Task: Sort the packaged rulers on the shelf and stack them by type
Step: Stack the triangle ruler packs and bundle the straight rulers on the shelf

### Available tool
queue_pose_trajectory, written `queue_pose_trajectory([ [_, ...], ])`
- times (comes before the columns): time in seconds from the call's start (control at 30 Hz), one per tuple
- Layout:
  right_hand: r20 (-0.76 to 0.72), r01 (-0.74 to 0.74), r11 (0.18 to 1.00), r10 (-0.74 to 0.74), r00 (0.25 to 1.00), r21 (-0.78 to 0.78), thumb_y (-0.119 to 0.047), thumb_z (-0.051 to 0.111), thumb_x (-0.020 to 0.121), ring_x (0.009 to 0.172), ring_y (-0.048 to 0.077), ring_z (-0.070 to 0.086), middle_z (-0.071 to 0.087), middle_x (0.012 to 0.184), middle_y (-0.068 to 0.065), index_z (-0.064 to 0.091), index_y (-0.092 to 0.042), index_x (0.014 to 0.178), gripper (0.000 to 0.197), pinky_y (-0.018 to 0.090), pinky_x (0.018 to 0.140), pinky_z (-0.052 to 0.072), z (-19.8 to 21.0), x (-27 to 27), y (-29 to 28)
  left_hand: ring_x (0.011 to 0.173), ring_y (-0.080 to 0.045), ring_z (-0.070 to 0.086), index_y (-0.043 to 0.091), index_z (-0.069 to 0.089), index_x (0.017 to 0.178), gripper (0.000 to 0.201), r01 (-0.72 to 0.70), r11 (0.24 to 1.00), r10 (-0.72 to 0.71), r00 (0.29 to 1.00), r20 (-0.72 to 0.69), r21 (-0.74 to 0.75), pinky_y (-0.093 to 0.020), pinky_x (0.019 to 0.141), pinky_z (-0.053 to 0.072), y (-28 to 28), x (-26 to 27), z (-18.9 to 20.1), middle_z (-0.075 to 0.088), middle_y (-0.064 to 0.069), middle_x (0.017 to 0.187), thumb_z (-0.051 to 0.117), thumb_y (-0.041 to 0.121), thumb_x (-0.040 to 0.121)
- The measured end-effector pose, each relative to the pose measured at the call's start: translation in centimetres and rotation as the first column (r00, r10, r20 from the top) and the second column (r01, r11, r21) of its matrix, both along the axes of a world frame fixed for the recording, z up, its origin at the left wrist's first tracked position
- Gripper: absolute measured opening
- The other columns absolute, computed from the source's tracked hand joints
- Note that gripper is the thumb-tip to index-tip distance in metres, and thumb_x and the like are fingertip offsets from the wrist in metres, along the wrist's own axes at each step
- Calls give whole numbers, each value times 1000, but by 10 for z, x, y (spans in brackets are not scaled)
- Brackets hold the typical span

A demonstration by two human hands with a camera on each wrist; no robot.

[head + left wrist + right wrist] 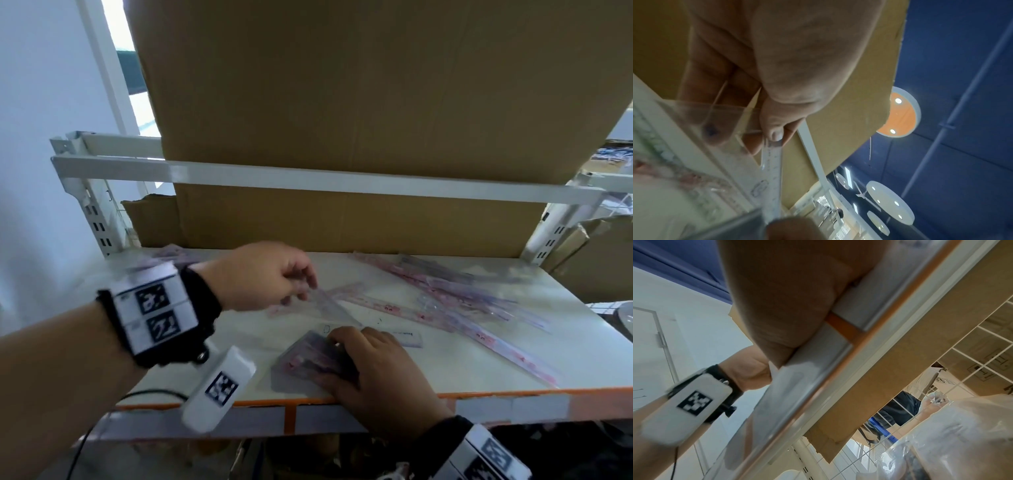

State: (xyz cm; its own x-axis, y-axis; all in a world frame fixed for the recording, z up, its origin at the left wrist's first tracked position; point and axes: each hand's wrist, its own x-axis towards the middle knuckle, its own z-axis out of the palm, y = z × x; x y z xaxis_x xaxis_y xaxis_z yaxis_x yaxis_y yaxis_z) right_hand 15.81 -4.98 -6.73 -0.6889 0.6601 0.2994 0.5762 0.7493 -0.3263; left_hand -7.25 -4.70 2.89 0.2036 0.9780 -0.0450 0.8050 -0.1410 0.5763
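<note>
On the white shelf board (445, 370), my left hand (301, 291) pinches one corner of a clear triangular ruler package (329, 306) and holds it tilted just above the board. In the left wrist view, thumb and fingers of my left hand (764, 139) clamp the clear ruler (771, 170). My right hand (330, 358) grips a small stack of packaged rulers (305, 363) near the front edge, fingers over its top and thumb on its near side. Long pink packaged rulers (462, 294) lie in a loose pile at the right. The right wrist view shows only my palm (781, 305).
A big cardboard box (342, 85) stands on the white upper rail (308, 180) and closes off the back. More packaged rulers (168, 255) lie at the back left. The shelf's orange front edge (513, 394) runs below my right hand. White slotted uprights (99, 219) flank the shelf.
</note>
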Motion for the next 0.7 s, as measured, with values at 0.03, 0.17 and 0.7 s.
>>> queue_pose_trajectory([
  [0.03, -4, 13, 999, -13, 1000, 38, -61, 59, 81, 90, 13, 56, 64, 94, -14, 46, -37, 113, 43, 30, 78, 44, 0, 0, -1, 75, 4, 66, 35, 65, 100, 14, -5, 1000, 5, 1000, -15, 1, -22, 72, 55, -8, 1, -5, 71, 22, 87, 56, 25, 97],
  [0.17, -45, 84, 992, -80, 996, 92, -59, 64, 74, 91, 9, 52, 64, 91, -16, 47, -32, 121, 56, 29, 82, 43, -2, 2, -2, 76, 6, 66, 37, 67, 95, 14, -59, 998, 59, 997, 40, -19, -23, 76, 55, -28, 5, -26, 70, 27, 86, 61, 25, 95],
  [0.7, 89, -22, 1000, 20, 996, 22, -45, 45, 86, 110, 18, 46, 53, 118, -6, 47, -29, 126, 43, 36, 97, 41, -5, -4, 7, 96, 10, 55, 57, 47, 107, 25, 16, 999, -6, 972, 236, -39, -10, 76, 43, -57, 27, -70, 59, 32, 101, 39, 66, 85],
])
